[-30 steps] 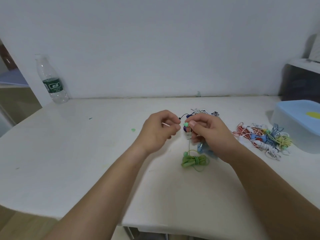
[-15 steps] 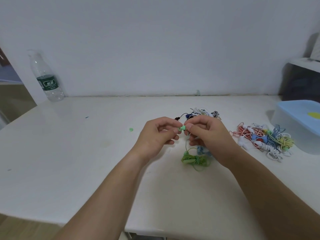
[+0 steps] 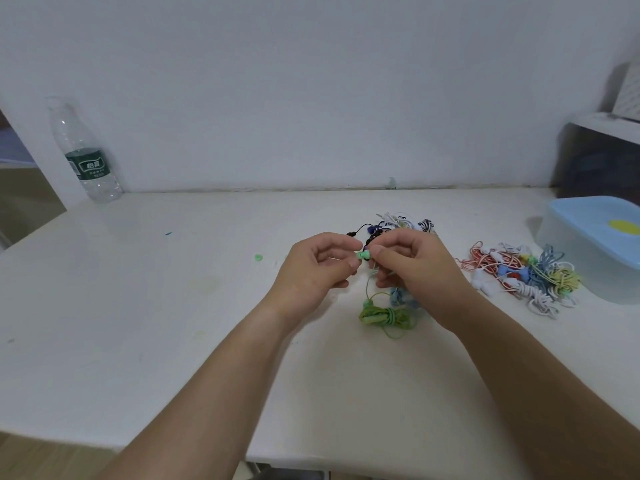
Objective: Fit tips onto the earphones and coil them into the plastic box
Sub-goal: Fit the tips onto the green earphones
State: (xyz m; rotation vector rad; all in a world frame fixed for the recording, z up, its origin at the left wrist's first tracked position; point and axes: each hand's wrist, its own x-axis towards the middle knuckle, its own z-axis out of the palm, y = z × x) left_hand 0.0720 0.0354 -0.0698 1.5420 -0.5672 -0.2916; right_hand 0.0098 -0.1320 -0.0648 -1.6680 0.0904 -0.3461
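A green earbud with its tip [image 3: 362,255] sits between the fingertips of both hands above the white table [image 3: 173,323]. My left hand [image 3: 313,271] pinches the tip end. My right hand [image 3: 412,268] pinches the earbud body, and its green cable runs down to a green coiled earphone bundle [image 3: 386,317] on the table. One loose green tip [image 3: 258,257] lies to the left of my hands. The plastic box [image 3: 588,251], pale with a blue lid, stands at the right edge.
A heap of coloured earphones [image 3: 519,277] lies beside the box. Dark and white earphones [image 3: 398,225] are piled behind my hands, a blue one [image 3: 398,296] under my right hand. A water bottle [image 3: 85,154] stands at the back left by the wall.
My two hands have come together: the left fingertips closed the gap and now meet the green earbud held by the right. The view shifted slightly to the left.
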